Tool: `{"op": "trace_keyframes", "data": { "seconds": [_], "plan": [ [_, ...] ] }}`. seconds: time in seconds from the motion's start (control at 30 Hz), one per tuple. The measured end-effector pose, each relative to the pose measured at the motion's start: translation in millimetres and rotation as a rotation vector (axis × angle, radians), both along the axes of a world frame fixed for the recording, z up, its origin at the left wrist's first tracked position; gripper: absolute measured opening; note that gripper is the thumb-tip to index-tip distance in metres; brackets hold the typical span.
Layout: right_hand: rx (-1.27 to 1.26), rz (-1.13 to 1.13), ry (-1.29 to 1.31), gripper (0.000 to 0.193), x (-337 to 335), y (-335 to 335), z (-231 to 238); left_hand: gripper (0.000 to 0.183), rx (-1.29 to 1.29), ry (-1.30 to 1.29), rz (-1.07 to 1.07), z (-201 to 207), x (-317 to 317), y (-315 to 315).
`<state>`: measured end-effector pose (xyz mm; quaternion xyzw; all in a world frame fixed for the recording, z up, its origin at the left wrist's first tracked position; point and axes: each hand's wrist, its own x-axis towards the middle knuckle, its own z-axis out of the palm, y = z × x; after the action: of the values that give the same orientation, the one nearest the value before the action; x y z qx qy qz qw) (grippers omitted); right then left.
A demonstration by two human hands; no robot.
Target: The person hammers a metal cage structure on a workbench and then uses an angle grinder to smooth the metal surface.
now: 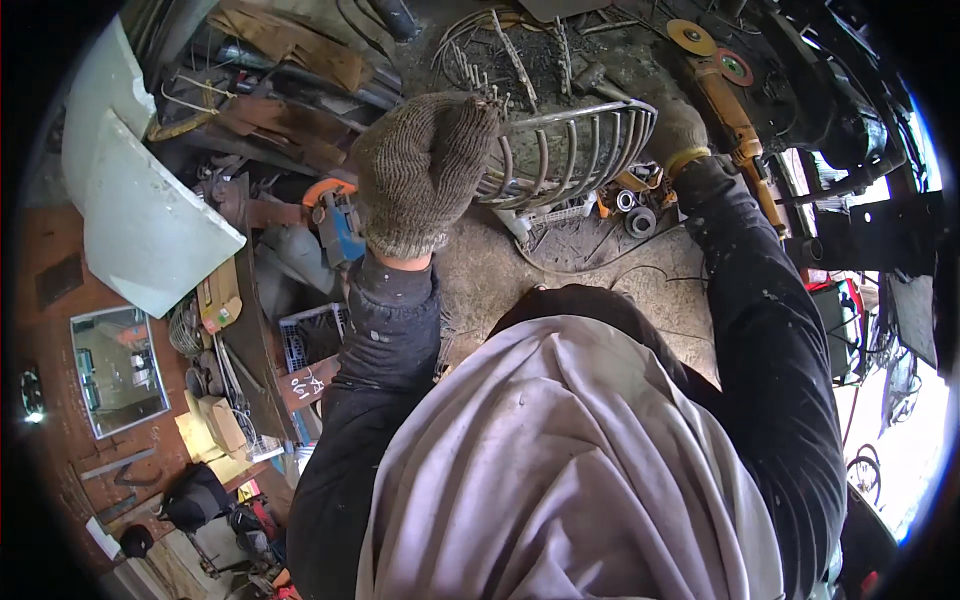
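Probably stiff and fairly heavy, the curved-bar metal cage [573, 150] spans the frame's upper centre. The gloved left hand [430, 175] is closed around its left end; whether the right hand [682, 132], beside the other end, grips, I cannot tell. Its rim [580, 114] looks the firmest hold.
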<state>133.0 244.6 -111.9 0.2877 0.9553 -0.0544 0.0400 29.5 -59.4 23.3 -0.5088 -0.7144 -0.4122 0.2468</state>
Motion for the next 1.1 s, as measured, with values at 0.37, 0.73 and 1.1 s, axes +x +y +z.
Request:
{"op": "trace_keyframes", "data": {
  "seconds": [0.37, 0.73, 1.1],
  "plan": [
    [-0.166, -0.263, 0.413, 0.037, 24.9, 8.2, 16.6, 0.026, 0.03, -0.154, -0.049, -10.9, -23.7, 10.6],
    [-0.873, -0.048, 1.238, 0.048, 110.5, -85.4, 62.5, 0.029, -0.033, -0.151, 0.08, -17.5, -2.3, 61.9],
    [-0.596, 0.104, 0.892, 0.045, 101.6, -70.8, 60.6, 0.031, -0.211, -0.103, 0.089, -26.0, 13.0, 84.1]
  ]
}}
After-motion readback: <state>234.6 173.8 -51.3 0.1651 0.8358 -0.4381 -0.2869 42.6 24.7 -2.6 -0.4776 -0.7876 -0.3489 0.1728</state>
